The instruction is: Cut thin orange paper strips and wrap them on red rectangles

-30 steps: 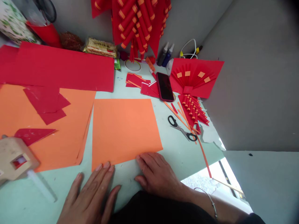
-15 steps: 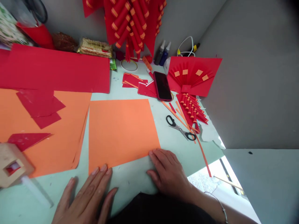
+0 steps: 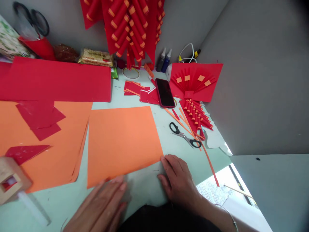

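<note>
A sheet of orange paper (image 3: 124, 141) lies on the table in front of me, its near edge folded or creased. My left hand (image 3: 103, 204) rests flat along that near edge, fingers stretched and a little blurred. At the sheet's near right corner is my right hand (image 3: 177, 175), its fingertips laid on or just beside the corner and its thumb apart. Nothing is gripped in either hand. To the right of the sheet lies a pair of scissors (image 3: 184, 135) with black handles, blades partly open.
Larger orange sheets (image 3: 60, 161) and red paper (image 3: 62, 82) lie to the left, near a glue gun (image 3: 13, 180). A phone (image 3: 164, 93) sits behind the scissors. Red paper firecrackers (image 3: 196, 112) and orange strips (image 3: 187, 124) are at the right. A firecracker decoration (image 3: 130, 25) hangs behind.
My left hand has slid to the right along the sheet's near edge. My right hand stays at the corner. The whole view has shifted slightly.
</note>
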A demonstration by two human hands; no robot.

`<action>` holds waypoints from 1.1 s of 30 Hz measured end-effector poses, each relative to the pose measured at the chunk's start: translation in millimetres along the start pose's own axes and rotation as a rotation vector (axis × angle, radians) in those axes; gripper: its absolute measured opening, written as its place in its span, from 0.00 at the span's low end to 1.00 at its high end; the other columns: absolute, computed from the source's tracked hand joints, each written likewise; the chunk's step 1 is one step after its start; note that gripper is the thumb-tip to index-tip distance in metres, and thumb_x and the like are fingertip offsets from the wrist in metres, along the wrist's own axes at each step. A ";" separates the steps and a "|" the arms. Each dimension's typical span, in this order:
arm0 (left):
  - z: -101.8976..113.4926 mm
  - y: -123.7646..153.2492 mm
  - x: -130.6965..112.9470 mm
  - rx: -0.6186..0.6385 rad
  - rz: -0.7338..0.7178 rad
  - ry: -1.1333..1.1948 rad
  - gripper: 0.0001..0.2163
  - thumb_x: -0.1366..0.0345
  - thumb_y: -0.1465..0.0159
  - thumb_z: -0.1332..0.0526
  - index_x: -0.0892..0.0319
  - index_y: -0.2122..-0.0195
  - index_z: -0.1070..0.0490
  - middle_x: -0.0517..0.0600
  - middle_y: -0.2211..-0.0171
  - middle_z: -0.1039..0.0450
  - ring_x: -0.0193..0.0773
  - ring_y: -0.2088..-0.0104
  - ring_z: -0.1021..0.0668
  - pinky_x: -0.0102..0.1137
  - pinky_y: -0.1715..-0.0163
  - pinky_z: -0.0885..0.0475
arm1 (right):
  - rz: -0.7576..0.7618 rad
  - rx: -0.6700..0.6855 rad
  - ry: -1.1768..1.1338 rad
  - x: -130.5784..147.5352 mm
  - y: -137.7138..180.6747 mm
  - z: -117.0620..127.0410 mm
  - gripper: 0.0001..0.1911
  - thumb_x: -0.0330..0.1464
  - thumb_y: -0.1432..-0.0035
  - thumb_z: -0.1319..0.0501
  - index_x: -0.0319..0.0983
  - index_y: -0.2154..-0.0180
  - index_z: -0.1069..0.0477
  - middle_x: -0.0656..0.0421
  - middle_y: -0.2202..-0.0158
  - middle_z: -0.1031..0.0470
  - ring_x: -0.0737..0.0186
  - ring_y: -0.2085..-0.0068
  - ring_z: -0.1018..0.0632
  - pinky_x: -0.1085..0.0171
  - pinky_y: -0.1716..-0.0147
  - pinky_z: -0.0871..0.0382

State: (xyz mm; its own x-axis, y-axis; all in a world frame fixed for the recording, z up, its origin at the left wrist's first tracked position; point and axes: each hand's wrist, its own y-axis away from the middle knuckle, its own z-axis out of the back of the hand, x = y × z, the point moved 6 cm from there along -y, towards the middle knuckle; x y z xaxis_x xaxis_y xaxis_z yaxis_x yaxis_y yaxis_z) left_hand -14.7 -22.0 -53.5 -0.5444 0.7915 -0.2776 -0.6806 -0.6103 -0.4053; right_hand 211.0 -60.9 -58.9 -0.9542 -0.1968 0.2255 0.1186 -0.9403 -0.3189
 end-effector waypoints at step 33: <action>-44.2 -65.9 -32.2 0.091 -0.414 -0.174 0.21 0.53 0.30 0.49 0.59 0.43 0.30 0.49 0.43 0.27 0.38 0.47 0.21 0.32 0.51 0.26 | -0.313 -0.051 0.050 -119.9 -12.7 25.2 0.13 0.33 0.34 0.44 0.37 0.53 0.26 0.51 0.60 0.25 0.51 0.56 0.26 0.51 0.55 0.29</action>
State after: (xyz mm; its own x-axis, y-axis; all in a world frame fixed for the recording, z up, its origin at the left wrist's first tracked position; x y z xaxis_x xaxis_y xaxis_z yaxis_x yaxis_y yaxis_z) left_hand 69.3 -5.9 -56.4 -0.2863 0.9570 0.0458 -0.8943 -0.2498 -0.3712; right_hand 330.8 -32.3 -58.7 -0.9547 0.1148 0.2745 -0.1954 -0.9377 -0.2874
